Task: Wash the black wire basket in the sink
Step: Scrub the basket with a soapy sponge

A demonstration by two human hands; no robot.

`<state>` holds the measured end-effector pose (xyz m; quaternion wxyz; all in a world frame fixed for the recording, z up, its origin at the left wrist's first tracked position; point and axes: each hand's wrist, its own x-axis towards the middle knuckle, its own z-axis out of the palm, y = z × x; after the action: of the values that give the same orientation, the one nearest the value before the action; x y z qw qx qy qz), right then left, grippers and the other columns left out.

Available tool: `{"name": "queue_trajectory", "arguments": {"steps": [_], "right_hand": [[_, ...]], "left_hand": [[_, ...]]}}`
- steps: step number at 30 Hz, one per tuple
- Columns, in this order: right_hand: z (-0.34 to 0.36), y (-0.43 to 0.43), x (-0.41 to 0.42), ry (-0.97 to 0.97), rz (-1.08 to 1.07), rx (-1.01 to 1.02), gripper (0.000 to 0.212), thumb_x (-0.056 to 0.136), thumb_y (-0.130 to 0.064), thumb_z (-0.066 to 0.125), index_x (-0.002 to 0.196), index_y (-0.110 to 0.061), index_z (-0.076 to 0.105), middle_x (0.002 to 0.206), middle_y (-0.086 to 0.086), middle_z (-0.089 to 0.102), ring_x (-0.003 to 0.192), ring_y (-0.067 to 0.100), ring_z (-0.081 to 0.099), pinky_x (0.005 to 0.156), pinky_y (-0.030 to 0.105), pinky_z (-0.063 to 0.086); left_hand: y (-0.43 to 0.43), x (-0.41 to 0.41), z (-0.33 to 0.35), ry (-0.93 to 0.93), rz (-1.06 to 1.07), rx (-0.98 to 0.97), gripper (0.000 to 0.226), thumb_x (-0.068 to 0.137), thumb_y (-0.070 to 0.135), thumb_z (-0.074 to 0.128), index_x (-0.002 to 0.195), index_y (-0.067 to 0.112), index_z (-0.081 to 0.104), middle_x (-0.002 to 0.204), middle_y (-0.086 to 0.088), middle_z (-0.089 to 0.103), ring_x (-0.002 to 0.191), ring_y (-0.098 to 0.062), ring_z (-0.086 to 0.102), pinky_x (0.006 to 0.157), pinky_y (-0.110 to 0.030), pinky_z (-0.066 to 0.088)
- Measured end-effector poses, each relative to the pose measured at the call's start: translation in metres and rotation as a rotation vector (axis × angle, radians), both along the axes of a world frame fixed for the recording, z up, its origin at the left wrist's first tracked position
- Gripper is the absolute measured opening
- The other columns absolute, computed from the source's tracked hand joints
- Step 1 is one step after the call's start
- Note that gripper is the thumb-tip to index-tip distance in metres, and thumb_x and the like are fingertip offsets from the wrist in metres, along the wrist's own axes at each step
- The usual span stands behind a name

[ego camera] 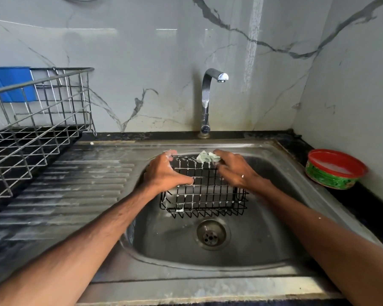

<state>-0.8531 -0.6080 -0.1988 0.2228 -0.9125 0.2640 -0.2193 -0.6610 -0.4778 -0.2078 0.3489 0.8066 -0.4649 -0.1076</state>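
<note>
Black wire basket [205,191] sat tilted in sink [248,250], soap foam on wires, above drain [211,234]. Left hand [164,171] gripped its left edge, fingers curled round wires. Right hand [232,167] pinched green scrub cloth [207,156] against far rim. Tap [208,100] stood behind; red-rimmed soap tub [334,170] right; steel dish rack [31,129] left.

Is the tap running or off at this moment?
Off, as far as visible: no stream falls from the tap spout into the sink.

Even daylight, glare on wall tiles [142,32], wide-angle edge bending, forearms perhaps slightly blurred
</note>
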Motion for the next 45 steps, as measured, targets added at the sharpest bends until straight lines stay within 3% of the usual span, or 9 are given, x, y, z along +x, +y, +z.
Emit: {"name": "queue_trajectory", "arguments": {"steps": [5, 9, 14, 18, 21, 24, 31, 37, 45], "right_hand": [[0.004, -0.006, -0.001, 0.011, -0.053, 0.163, 0.016, 0.103, -0.015, 0.051, 0.093, -0.018, 0.062, 0.081, 0.001, 0.061, 0.068, 0.013, 0.051, 0.059, 0.029, 0.043], [0.009, -0.008, -0.001, -0.006, -0.096, 0.221, 0.014, 0.103, -0.013, 0.053, 0.108, -0.015, 0.066, 0.084, 0.002, 0.062, 0.068, 0.013, 0.051, 0.055, 0.023, 0.041], [0.009, -0.011, -0.005, -0.049, -0.135, 0.317, 0.025, 0.102, -0.013, 0.055, 0.126, -0.010, 0.063, 0.088, 0.002, 0.063, 0.071, 0.011, 0.053, 0.058, 0.024, 0.043], [0.010, -0.017, -0.011, -0.154, -0.210, 0.464, 0.019, 0.102, -0.013, 0.058, 0.119, -0.013, 0.067, 0.078, -0.002, 0.061, 0.061, 0.006, 0.048, 0.049, 0.019, 0.036], [0.011, -0.018, -0.017, -0.231, -0.236, 0.572, 0.012, 0.101, -0.012, 0.058, 0.110, -0.017, 0.065, 0.075, 0.000, 0.061, 0.057, 0.007, 0.046, 0.045, 0.020, 0.033], [0.005, -0.020, -0.023, -0.232, -0.257, 0.651, 0.009, 0.101, -0.011, 0.057, 0.104, -0.015, 0.065, 0.073, 0.001, 0.061, 0.049, 0.006, 0.045, 0.038, 0.019, 0.031], [-0.003, -0.024, -0.031, -0.257, -0.331, 0.846, 0.012, 0.103, -0.010, 0.053, 0.105, -0.006, 0.064, 0.069, 0.003, 0.059, 0.050, 0.011, 0.044, 0.043, 0.025, 0.034], [-0.021, -0.032, -0.028, -0.324, -0.348, 1.016, 0.018, 0.104, -0.006, 0.047, 0.111, -0.002, 0.062, 0.078, 0.006, 0.059, 0.055, 0.012, 0.048, 0.045, 0.026, 0.041], [-0.010, -0.013, -0.041, -0.156, -0.215, 0.759, 0.017, 0.102, -0.011, 0.054, 0.109, 0.002, 0.062, 0.088, 0.025, 0.065, 0.050, 0.015, 0.061, 0.040, 0.023, 0.046]], "left_hand": [[-0.001, 0.006, -0.002, 0.164, 0.043, -0.016, 0.137, 0.032, 0.065, 0.085, 0.154, 0.026, 0.038, 0.142, 0.003, 0.059, 0.120, -0.018, 0.062, 0.104, -0.041, 0.054], [-0.003, 0.007, -0.004, 0.228, 0.046, 0.086, 0.136, 0.040, 0.074, 0.082, 0.157, 0.020, 0.035, 0.152, -0.004, 0.051, 0.134, -0.024, 0.052, 0.114, -0.043, 0.045], [0.004, 0.008, 0.004, 0.297, -0.055, 0.256, 0.082, 0.055, 0.081, 0.076, 0.120, 0.034, 0.057, 0.125, 0.001, 0.052, 0.114, -0.021, 0.054, 0.098, -0.047, 0.047], [0.009, 0.014, 0.005, 0.356, -0.119, 0.472, 0.129, 0.042, 0.084, 0.082, 0.148, 0.020, 0.046, 0.155, -0.005, 0.047, 0.130, -0.027, 0.054, 0.114, -0.060, 0.037], [0.010, 0.018, 0.004, 0.458, -0.167, 0.416, 0.129, 0.025, 0.082, 0.089, 0.134, 0.019, 0.060, 0.137, -0.004, 0.065, 0.109, -0.020, 0.069, 0.110, -0.058, 0.045], [0.011, 0.021, 0.005, 0.568, -0.164, 0.339, 0.137, 0.023, 0.065, 0.100, 0.138, 0.010, 0.051, 0.117, -0.002, 0.076, 0.098, -0.018, 0.076, 0.106, -0.052, 0.051], [0.010, 0.022, 0.002, 0.798, -0.204, 0.266, 0.145, 0.040, 0.031, 0.107, 0.155, -0.004, 0.026, 0.113, -0.008, 0.079, 0.106, -0.023, 0.076, 0.106, -0.044, 0.052], [0.006, 0.015, -0.003, 0.786, -0.134, 0.131, 0.092, 0.040, 0.041, 0.099, 0.121, 0.005, 0.074, 0.105, -0.006, 0.081, 0.102, -0.023, 0.077, 0.104, -0.049, 0.055], [0.002, 0.012, -0.007, 0.717, -0.049, 0.000, 0.082, 0.040, 0.044, 0.091, 0.113, 0.010, 0.075, 0.108, -0.008, 0.079, 0.087, -0.022, 0.080, 0.086, -0.038, 0.063]]}}
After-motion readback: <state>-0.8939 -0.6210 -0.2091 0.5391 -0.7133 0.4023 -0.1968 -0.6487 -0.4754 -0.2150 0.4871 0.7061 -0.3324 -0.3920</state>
